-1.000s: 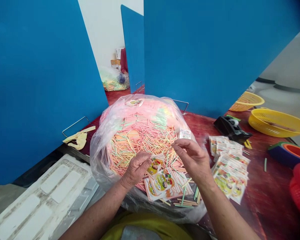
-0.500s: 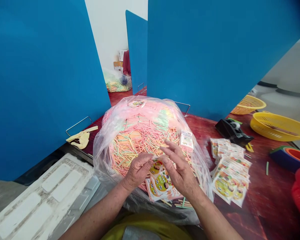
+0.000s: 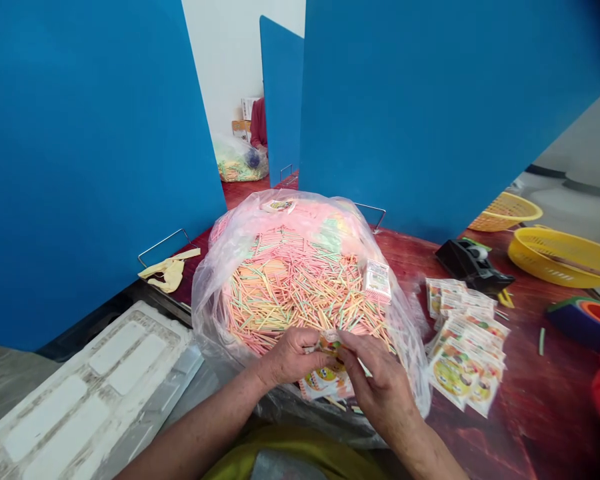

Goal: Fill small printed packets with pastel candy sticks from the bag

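Left hand (image 3: 295,360) and right hand (image 3: 377,387) pinched narrow on printed sachet (image 3: 330,343), held at 6 o'clock of clear plastic bag (image 3: 220,313) of pastel sticks (image 3: 300,293); filled packet (image 3: 377,281) sat on pile at 2 o'clock; sachet stacks (image 3: 465,340) lay on red table (image 3: 540,393) at 3 o'clock.

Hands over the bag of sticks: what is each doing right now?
Left hand: closed, pinching a printed packet.
Right hand: closed, pinching the same packet.
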Demonstrator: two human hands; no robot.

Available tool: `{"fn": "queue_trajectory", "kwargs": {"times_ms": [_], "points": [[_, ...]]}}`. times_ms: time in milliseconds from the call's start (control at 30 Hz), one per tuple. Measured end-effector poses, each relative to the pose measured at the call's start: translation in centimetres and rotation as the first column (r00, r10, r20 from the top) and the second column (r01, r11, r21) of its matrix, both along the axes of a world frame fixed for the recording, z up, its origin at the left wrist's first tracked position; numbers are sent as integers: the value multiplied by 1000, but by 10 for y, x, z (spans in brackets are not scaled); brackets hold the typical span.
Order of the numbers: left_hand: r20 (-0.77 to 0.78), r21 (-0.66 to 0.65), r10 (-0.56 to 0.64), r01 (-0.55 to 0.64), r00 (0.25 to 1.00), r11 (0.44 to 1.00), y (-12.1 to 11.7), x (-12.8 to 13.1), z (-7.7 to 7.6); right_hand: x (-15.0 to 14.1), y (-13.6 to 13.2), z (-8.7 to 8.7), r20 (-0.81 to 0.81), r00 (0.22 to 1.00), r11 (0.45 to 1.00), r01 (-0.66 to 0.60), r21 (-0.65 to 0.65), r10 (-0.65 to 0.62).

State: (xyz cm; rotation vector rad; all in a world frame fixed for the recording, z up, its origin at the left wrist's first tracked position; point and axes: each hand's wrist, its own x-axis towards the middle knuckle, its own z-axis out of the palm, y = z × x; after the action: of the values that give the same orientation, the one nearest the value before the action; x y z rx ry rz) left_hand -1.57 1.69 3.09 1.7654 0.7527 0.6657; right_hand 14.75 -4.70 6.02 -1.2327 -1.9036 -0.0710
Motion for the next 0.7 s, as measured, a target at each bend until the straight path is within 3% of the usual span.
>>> {"fn": "queue_trajectory", "kwargs": {"times_ms": [67, 133, 233, 333, 433, 533, 633, 700], "points": [[-48, 28, -45, 46, 998, 999, -1, -2, 1, 20, -10, -1, -21, 998, 998, 54, -23, -54], [-136, 113, -84, 100, 987, 989, 0, -7, 2, 53, -21, -6, -47, 979, 979, 194, -61, -197], [-263, 285, -99, 176, 960, 942, 2, -12, 0, 113, -30, -24, -20, 879, 871, 469, -145, -477], [-349, 409, -94, 242, 932, 880, 2, -10, -4, 153, -27, -49, 133, 810, 778, 585, -229, -571], [-403, 456, -81, 277, 912, 846, 1, -7, -7, 160, -30, -61, 231, 731, 723, 678, -132, -643], [-389, 442, -60, 244, 919, 863, 4, -8, -13, 152, -51, -57, 182, 695, 705, 709, -13, -696], [-377, 411, -79, 243, 923, 879, 13, -10, -22, 150, -90, -44, 124, 713, 710, 700, -77, -690], [-380, 397, -96, 256, 920, 881, 17, -10, -27, 155, -124, -35, 83, 675, 657, 735, -168, -733]]}}
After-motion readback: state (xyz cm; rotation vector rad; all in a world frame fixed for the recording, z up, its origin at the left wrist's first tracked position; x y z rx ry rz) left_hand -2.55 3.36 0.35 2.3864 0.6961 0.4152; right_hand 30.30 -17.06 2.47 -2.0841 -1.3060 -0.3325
